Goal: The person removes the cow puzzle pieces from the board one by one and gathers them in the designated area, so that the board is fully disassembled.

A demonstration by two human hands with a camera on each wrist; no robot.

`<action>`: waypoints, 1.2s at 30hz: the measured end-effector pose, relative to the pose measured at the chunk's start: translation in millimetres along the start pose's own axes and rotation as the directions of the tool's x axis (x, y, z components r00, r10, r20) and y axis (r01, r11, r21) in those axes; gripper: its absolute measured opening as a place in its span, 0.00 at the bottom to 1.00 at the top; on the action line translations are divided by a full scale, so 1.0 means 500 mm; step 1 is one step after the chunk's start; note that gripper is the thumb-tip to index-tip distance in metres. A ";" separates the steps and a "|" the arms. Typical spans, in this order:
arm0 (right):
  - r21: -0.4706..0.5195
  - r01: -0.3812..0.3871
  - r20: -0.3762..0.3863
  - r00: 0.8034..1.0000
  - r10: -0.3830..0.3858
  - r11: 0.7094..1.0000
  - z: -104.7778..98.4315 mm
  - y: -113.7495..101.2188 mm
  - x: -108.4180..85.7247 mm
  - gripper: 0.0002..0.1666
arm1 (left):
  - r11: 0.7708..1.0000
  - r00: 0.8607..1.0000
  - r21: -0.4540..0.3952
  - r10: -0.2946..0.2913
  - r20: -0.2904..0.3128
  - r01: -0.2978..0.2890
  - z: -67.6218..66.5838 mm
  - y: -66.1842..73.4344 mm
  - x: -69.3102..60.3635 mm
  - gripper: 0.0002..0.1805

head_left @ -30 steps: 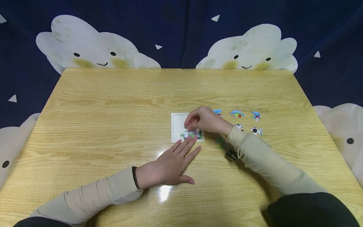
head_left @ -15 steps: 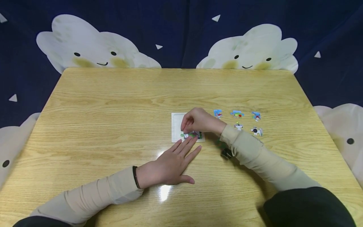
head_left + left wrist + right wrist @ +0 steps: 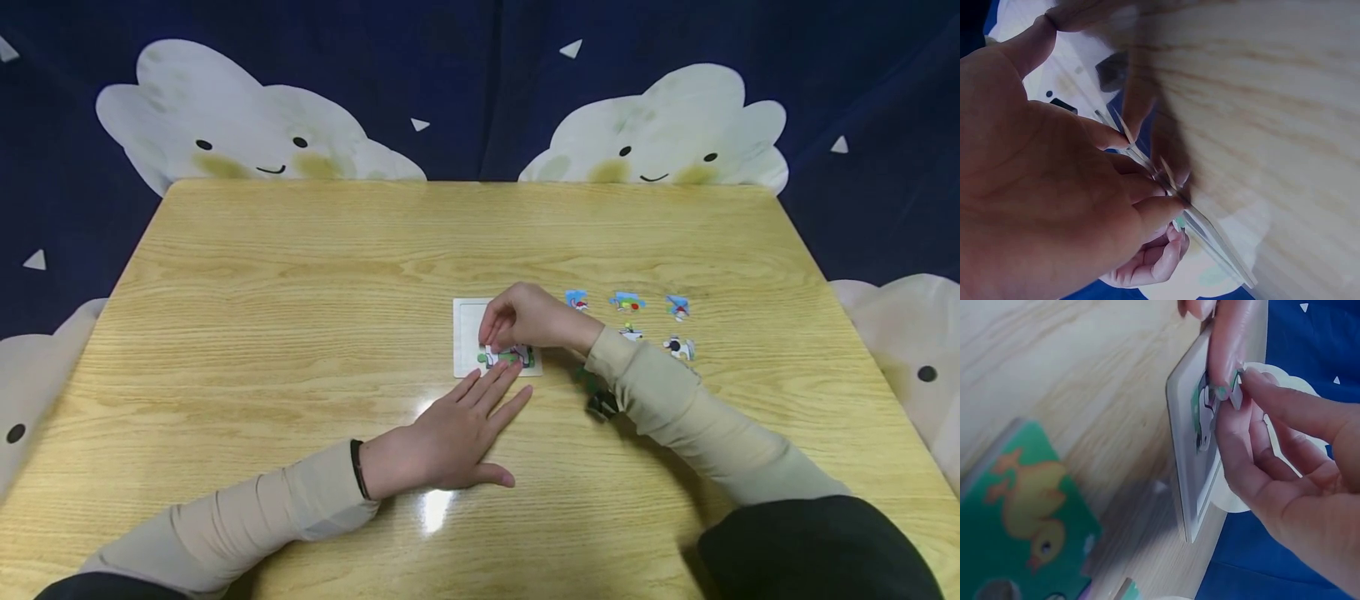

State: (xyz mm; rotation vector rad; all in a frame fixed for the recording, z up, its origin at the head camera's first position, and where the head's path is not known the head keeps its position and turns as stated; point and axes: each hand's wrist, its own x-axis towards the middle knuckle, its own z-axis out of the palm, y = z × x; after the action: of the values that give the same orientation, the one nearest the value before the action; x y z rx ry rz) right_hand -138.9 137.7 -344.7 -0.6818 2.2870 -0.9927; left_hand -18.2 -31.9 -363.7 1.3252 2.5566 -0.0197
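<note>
A white puzzle tray (image 3: 467,325) lies on the table, with green and white puzzle pieces (image 3: 525,357) along its near side. My left hand (image 3: 453,437) lies with its fingers spread, the fingertips resting on the tray's near edge and the pieces there. Above the tray, my right hand (image 3: 528,317) pinches a small puzzle piece (image 3: 1236,395) between thumb and fingers, seen in the right wrist view. It is tilted, close to the pieces in the tray; whether it touches them I cannot tell. The right hand hides the tray's upper right part.
To the tray's right lie several loose puzzle pieces, among them a blue one (image 3: 627,301), a red and blue one (image 3: 678,307) and a black-and-white one (image 3: 679,347). A green duck piece (image 3: 1035,506) lies under the right forearm. A dark curtain hangs behind the table.
My right hand has moved slightly left and lower over the tray since a second ago, then stayed almost in place. The left hand has not moved.
</note>
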 end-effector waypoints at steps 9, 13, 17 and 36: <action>0.005 0.000 0.001 1.000 0.000 1.000 0.002 0.006 -0.001 0.07 | 1.000 1.000 -0.009 -0.004 -0.002 0.004 -0.001 0.000 -0.001 0.53; 0.015 -0.011 0.006 1.000 0.011 1.000 0.003 0.005 -0.002 0.07 | 1.000 1.000 -0.010 -0.006 -0.001 0.006 0.000 0.001 0.000 0.54; 0.029 -0.028 -0.003 1.000 0.028 0.999 0.002 0.006 -0.003 0.07 | 1.000 1.000 -0.019 -0.009 0.008 0.009 0.000 0.001 0.000 0.54; 0.056 -0.047 -0.103 0.993 0.052 0.997 -0.084 0.031 -0.071 0.06 | 1.000 1.000 -0.013 -0.012 0.026 0.013 -0.005 0.003 0.000 0.54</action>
State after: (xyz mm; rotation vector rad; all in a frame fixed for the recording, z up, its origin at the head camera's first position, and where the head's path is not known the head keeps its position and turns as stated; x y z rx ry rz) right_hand -144.4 190.1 -322.7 -0.5606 2.3462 -1.0852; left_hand -17.3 -30.8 -361.1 1.2955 2.5389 -0.0218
